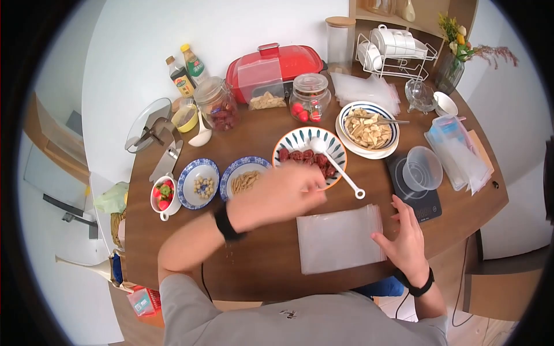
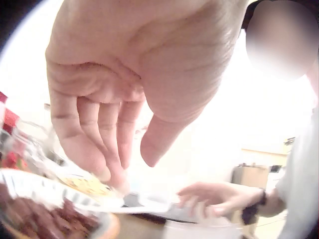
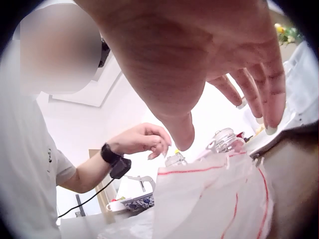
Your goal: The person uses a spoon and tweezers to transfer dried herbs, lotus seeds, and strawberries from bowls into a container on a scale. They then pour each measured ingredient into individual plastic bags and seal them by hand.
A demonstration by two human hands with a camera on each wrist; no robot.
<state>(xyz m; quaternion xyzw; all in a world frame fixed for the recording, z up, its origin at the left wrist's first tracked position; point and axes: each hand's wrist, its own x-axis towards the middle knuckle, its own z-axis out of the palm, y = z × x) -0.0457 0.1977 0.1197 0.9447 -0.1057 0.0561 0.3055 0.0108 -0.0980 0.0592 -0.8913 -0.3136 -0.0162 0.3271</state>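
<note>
My left hand [image 1: 277, 195] hangs over the front edge of a patterned plate [image 1: 284, 140] of dark red dried fruit [image 1: 297, 155]. Its fingers bend loosely and the thumb stands apart, with nothing between them in the left wrist view. A stack of clear plastic bags [image 1: 337, 241] lies flat in front of me. My right hand [image 1: 407, 242] is at the stack's right edge, thumb tip on or just over it, fingers spread. Red lines mark the bags [image 3: 199, 199] in the right wrist view. A white spoon [image 1: 340, 167] rests in the plate.
Blue-rimmed bowls [image 1: 186, 199] stand at left beside a cup of red fruit [image 1: 154, 202]. A scale [image 1: 424, 205] with a clear tub [image 1: 422, 168] is right of the plate. Behind are glass jars [image 1: 310, 92], a red cooker [image 1: 242, 69] and a bowl of dried slices [image 1: 352, 151].
</note>
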